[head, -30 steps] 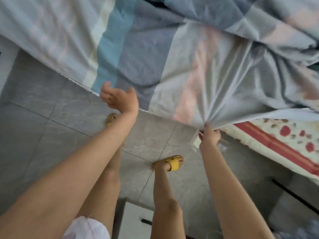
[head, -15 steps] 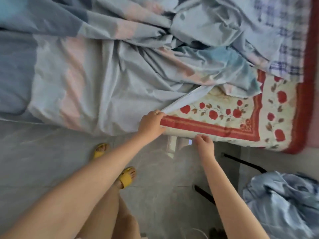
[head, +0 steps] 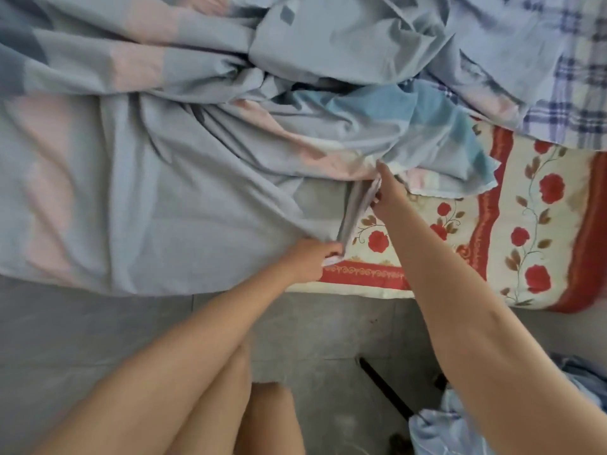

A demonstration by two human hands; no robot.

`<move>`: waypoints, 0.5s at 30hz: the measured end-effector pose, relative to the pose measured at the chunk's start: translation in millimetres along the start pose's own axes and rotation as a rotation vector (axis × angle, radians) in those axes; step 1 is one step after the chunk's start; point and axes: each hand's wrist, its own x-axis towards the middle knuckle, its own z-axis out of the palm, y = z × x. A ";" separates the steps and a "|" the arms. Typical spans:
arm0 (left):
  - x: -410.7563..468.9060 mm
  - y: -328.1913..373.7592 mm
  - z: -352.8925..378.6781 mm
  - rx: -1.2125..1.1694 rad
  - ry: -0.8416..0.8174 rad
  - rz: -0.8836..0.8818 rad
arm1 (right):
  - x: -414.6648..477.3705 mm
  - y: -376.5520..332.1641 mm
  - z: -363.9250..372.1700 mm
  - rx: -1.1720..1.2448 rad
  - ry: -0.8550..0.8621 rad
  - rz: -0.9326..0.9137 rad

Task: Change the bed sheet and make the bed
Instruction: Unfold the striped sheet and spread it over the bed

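Blue-grey sheet lies crumpled over most of bed, floral blanket bare beside it. Our left hand grips sheet edge at bed's near side, fingers curled round it. Our right hand pinches same edge farther in. Grey floor below.

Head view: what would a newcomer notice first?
The red-rose pad lies bare at the right and is the loudest thing in the picture. A crumpled blue-and-pink sheet spreads over the left and top. At centre the left hand and the right hand each grip the sheet's edge where it meets the pad.
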 end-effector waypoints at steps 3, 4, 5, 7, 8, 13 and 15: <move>-0.9 12.6 6.3 0.142 -0.399 0.100 | 25.4 -24.5 -17.3 0.075 0.194 -0.036; 0.4 14.3 6.2 0.163 -0.453 0.095 | 24.8 -27.8 -24.4 0.095 0.255 -0.031; 4.6 17.8 1.2 0.166 -0.484 0.079 | 25.2 -27.8 -34.0 0.125 0.320 -0.002; 17.1 25.1 -9.9 0.127 -0.434 0.029 | 19.4 -13.0 -57.1 0.206 0.461 0.049; 24.3 30.4 -16.6 0.097 -0.331 0.002 | 17.2 4.3 -69.7 0.254 0.497 0.072; 68.6 65.0 -58.0 -0.111 0.416 -0.008 | -3.6 71.3 -96.5 0.534 0.479 0.114; 87.1 85.6 -71.5 -0.079 0.518 0.030 | -15.1 77.8 -113.3 0.550 0.561 0.091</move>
